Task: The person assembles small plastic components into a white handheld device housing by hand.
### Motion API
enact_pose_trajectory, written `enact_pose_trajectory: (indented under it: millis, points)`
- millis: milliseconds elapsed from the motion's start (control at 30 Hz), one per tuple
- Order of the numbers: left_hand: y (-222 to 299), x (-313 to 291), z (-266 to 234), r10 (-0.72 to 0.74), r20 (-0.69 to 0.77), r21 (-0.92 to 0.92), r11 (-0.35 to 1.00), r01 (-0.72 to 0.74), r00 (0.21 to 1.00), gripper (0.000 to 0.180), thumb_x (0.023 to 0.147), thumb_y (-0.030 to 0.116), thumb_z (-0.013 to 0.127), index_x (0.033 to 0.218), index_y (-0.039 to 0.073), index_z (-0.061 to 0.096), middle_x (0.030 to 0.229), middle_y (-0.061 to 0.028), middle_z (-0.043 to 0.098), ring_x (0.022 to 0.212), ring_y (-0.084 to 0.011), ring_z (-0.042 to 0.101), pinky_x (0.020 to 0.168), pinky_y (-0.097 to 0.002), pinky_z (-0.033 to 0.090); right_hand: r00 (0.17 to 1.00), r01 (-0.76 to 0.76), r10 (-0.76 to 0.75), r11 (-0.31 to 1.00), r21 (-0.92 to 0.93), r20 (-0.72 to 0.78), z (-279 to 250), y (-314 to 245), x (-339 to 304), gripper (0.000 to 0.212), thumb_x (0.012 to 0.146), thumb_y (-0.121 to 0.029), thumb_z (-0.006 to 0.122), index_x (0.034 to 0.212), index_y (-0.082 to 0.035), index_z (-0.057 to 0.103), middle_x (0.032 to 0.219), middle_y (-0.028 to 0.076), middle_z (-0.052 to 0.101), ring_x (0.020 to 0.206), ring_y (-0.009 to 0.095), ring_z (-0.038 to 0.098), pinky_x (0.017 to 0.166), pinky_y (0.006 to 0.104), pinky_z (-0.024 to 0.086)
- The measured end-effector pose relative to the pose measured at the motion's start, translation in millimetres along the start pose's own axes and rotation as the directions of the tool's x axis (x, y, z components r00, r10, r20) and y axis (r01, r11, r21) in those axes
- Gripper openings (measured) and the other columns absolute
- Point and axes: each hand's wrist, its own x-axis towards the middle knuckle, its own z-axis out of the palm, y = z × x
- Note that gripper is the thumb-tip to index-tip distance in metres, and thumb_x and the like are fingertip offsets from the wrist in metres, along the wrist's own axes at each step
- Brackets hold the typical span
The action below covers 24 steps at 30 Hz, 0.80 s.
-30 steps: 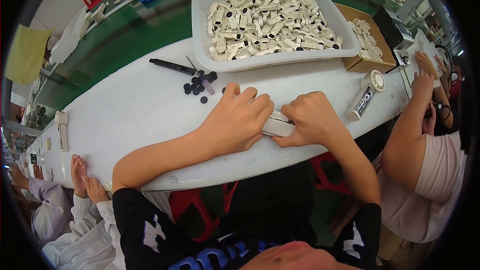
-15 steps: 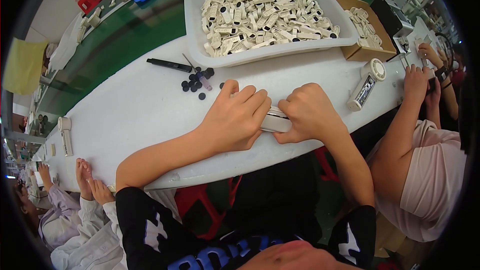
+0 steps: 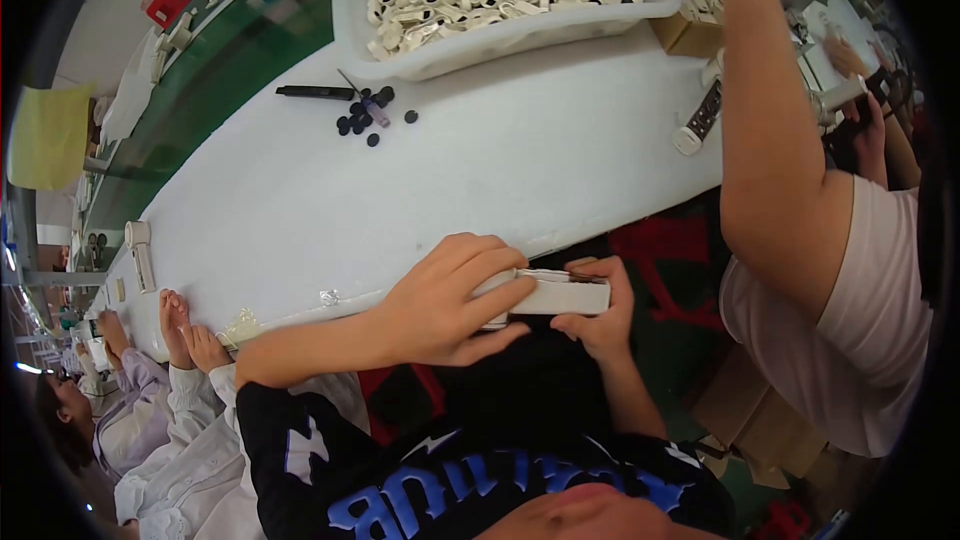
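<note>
Just off the near edge of the white table, over my lap, I hold a white handheld fan in both hands. My left hand wraps round its left end and covers much of it. My right hand grips the other end, thumb below and fingers behind. A dark gap runs along the upper side of its white casing, near my right fingers. Whatever lies inside the gap is too small to make out.
A large translucent bin of white casing parts stands at the back, beside a cardboard box. Small black discs and a black pen-shaped tool lie left. A co-worker's arm reaches across at right, by an opened fan.
Both my hands have brought the fan nearer to me, from above the table to past its edge, and turned it. The co-worker's arm at right has stretched towards the cardboard box.
</note>
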Motion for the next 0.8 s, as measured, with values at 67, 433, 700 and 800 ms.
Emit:
enact_pose_trajectory:
  millis: [67, 433, 700, 800]
  points:
    - [-7.8, -9.1, 19.7, 0.106, -0.209, 0.143, 0.987, -0.077, 0.972, 0.041, 0.062, 0.013, 0.081, 0.098, 0.002, 0.064, 0.104, -0.0129, 0.062, 0.093, -0.0317, 0.061, 0.076, -0.0394, 0.048, 0.962, -0.210, 0.259, 0.906, 0.367, -0.088, 15.2, 8.8, -8.3, 0.030, 0.084, -0.022, 0.074, 0.097, -0.005, 0.053, 0.084, 0.006, 0.059, 0.048, 0.015, 0.049, 0.040, 0.0274, 0.041]
    - [12.8, 6.1, 30.9, 0.053, -0.324, 0.289, 0.956, 0.046, 0.945, 0.032, 0.057, 0.009, 0.078, 0.086, 0.003, 0.064, 0.094, -0.0093, 0.063, 0.081, -0.0281, 0.059, 0.066, -0.0360, 0.045, 0.649, -0.390, 0.751, 0.462, 0.796, -0.118, 53.6, 19.6, 9.2, 0.040, 0.098, -0.041, 0.035, 0.082, -0.009, 0.053, 0.061, 0.005, 0.053, 0.035, 0.012, 0.038, 0.033, 0.0269, 0.028]
    - [9.8, 8.3, 34.5, 0.081, -0.321, 0.312, 0.950, 0.025, 0.944, 0.030, 0.057, 0.009, 0.077, 0.083, 0.003, 0.064, 0.093, -0.0081, 0.062, 0.079, -0.0278, 0.059, 0.066, -0.0366, 0.045, 0.622, -0.331, 0.760, 0.474, 0.816, -0.189, 65.0, 22.4, 13.6, 0.037, 0.097, -0.037, 0.033, 0.086, -0.010, 0.056, 0.069, 0.004, 0.057, 0.040, 0.011, 0.040, 0.037, 0.0258, 0.030]
    - [8.8, 6.8, 34.5, 0.088, -0.318, 0.306, 0.952, 0.015, 0.944, 0.030, 0.056, 0.010, 0.077, 0.083, 0.002, 0.064, 0.093, -0.0083, 0.062, 0.080, -0.0279, 0.060, 0.066, -0.0367, 0.045, 0.524, -0.291, 0.782, 0.536, 0.792, -0.337, 73.9, 15.1, 21.2, 0.036, 0.097, -0.036, 0.033, 0.089, -0.010, 0.056, 0.074, 0.004, 0.059, 0.040, 0.011, 0.039, 0.037, 0.0261, 0.031]
